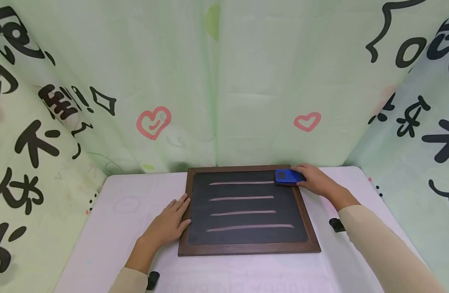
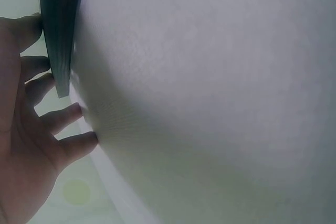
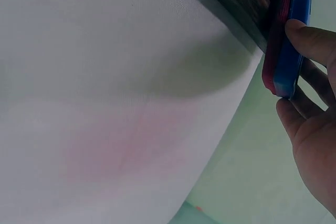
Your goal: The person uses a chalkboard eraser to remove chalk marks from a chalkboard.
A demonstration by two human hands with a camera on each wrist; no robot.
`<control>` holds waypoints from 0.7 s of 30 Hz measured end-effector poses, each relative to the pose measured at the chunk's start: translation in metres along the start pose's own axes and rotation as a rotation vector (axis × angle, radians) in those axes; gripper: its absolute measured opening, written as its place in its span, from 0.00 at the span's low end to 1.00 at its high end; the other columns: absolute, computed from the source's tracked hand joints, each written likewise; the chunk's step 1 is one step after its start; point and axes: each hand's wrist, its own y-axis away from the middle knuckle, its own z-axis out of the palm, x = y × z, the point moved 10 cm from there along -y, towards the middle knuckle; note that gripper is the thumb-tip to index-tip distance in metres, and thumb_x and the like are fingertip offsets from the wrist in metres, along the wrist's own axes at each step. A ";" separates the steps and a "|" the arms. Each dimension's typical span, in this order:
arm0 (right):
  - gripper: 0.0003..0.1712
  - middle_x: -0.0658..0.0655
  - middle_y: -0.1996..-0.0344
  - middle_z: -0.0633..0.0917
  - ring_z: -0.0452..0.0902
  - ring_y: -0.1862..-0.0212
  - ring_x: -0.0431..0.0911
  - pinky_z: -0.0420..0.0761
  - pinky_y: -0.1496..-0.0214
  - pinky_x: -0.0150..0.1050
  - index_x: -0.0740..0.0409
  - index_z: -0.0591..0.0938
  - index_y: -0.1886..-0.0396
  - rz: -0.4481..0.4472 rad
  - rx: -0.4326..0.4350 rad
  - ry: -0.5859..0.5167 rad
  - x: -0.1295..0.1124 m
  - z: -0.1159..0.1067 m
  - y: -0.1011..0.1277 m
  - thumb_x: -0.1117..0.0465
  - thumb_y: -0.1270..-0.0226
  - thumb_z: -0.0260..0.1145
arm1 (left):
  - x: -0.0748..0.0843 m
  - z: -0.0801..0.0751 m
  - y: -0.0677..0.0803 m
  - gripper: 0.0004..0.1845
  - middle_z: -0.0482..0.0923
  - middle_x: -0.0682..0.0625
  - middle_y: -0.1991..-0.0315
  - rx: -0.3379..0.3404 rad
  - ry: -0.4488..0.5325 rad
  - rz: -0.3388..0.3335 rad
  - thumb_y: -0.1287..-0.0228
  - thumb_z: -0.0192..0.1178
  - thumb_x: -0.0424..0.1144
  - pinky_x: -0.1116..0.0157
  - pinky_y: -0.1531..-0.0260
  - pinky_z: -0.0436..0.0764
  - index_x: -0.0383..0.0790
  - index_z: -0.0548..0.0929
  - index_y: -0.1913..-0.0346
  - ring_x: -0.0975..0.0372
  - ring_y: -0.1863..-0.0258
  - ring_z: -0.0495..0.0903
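Note:
A dark chalkboard [image 1: 246,211] in a brown wooden frame [image 1: 248,247] lies flat on the white table [image 1: 110,228]. Several pale horizontal chalk lines [image 1: 242,197] cross it. My right hand [image 1: 314,179] grips a blue eraser [image 1: 288,176] at the board's top right corner. In the right wrist view the blue eraser [image 3: 291,30] shows a pink underside against the frame, held between my thumb and fingers [image 3: 310,38]. My left hand [image 1: 169,221] lies flat on the table with straight fingers touching the frame's left edge. In the left wrist view the fingers [image 2: 37,77] lie against the frame's edge [image 2: 60,30].
Pale green printed curtains [image 1: 217,81] with black characters and pink hearts close in the table at the back and on both sides. The table's left and right edges lie near the board. White tabletop [image 2: 210,98] fills the wrist views.

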 end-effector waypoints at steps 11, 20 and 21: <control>0.30 0.75 0.35 0.75 0.71 0.33 0.70 0.76 0.32 0.65 0.70 0.75 0.30 -0.003 -0.015 0.011 -0.010 0.007 -0.005 0.68 0.30 0.69 | 0.001 0.001 0.001 0.37 0.51 0.44 0.16 0.001 0.006 0.001 0.20 0.54 0.49 0.41 0.25 0.65 0.38 0.57 0.18 0.37 0.22 0.58; 0.30 0.74 0.35 0.76 0.72 0.33 0.69 0.76 0.32 0.64 0.70 0.74 0.29 0.003 -0.022 0.004 -0.020 0.011 -0.011 0.68 0.29 0.68 | 0.001 0.000 0.001 0.37 0.51 0.43 0.16 0.004 0.007 0.005 0.20 0.54 0.49 0.41 0.24 0.64 0.37 0.57 0.18 0.37 0.21 0.58; 0.30 0.74 0.35 0.76 0.72 0.33 0.69 0.76 0.32 0.64 0.71 0.74 0.29 0.003 -0.023 0.002 -0.021 0.011 -0.012 0.68 0.29 0.68 | 0.001 0.000 0.001 0.37 0.51 0.43 0.16 0.004 0.007 0.006 0.20 0.54 0.49 0.41 0.24 0.64 0.37 0.57 0.18 0.37 0.21 0.58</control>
